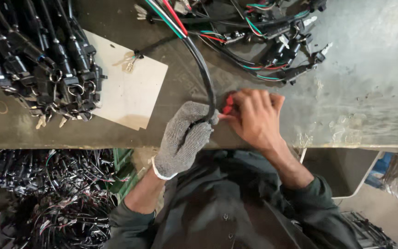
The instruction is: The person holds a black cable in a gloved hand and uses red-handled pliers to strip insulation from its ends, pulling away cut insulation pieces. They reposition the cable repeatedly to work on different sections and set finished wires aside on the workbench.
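You are gripping the black sheathed cable (203,69) with your left hand (185,136), the one in the grey knit glove, fingers curled tight around its lower end close to the near edge of the desk (355,92). From that grip the cable is running up and away from you, bending slightly leftward, so its long axis is lying nearly straight out from your chest toward the far side of the desk, where it is splitting into loose red, green and white wires (169,14).

Your right hand (254,117), bare, is sitting just beside the gloved one, on its right, touching it at the fingertips. It is curled over a small red piece (228,105), pinching it between thumb and fingers; most of that piece is hidden under the fingers, so you cannot tell what kind of part it is. The red piece is lying right at the cable's end, immediately right of where the glove is closing on it, so both hands are meeting on the same spot, with the left holding the cable and the right working at its tip.

Farther out on the right, a tangle of wire harnesses with black connectors (282,50) is lying well apart from both hands. To your left, a pale sheet of card (130,87) is lying flat on the desk, and beyond it a bundle of black switch assemblies with keys (38,64) is heaped at the desk's far left.
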Demonstrator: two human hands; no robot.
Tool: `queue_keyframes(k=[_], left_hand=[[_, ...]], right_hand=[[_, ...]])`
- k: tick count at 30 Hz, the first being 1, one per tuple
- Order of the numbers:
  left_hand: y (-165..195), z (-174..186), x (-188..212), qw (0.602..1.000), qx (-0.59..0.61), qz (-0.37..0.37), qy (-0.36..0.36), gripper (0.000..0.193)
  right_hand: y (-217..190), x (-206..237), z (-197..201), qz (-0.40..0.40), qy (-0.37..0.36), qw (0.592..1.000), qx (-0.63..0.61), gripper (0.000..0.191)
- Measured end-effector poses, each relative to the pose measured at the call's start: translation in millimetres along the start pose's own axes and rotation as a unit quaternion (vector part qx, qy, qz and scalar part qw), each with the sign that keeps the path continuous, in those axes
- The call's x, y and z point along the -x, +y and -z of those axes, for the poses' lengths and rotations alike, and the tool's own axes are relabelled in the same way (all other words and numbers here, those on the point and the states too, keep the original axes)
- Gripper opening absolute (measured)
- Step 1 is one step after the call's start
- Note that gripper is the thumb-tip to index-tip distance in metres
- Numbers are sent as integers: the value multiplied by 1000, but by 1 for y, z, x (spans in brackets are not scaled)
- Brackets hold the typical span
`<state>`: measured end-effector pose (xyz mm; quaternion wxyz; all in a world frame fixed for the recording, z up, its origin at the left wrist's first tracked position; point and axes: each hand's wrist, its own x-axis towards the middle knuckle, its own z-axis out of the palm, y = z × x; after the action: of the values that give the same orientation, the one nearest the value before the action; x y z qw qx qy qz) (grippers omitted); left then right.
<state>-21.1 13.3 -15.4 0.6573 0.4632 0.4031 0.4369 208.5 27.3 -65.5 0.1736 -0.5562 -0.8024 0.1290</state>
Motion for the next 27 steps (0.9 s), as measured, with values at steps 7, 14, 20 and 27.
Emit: queue_keyframes(k=[7, 14, 20, 27], left_hand=[[20, -3, 11, 997, -12, -27, -67, 28], [14, -29, 31, 993, -71, -83, 48, 33], [33, -17, 30, 994, 47, 96, 12, 50], [37, -5, 24, 985, -157, 7, -74, 74]], right_hand=[[-1, 2, 16, -162, -50, 672, -721, 20], [-29, -18, 32, 135, 74, 962, -226, 33], [-31, -29, 34, 127, 42, 980, -144, 39], [-25, -25, 29, 104, -23, 974, -197, 28]])
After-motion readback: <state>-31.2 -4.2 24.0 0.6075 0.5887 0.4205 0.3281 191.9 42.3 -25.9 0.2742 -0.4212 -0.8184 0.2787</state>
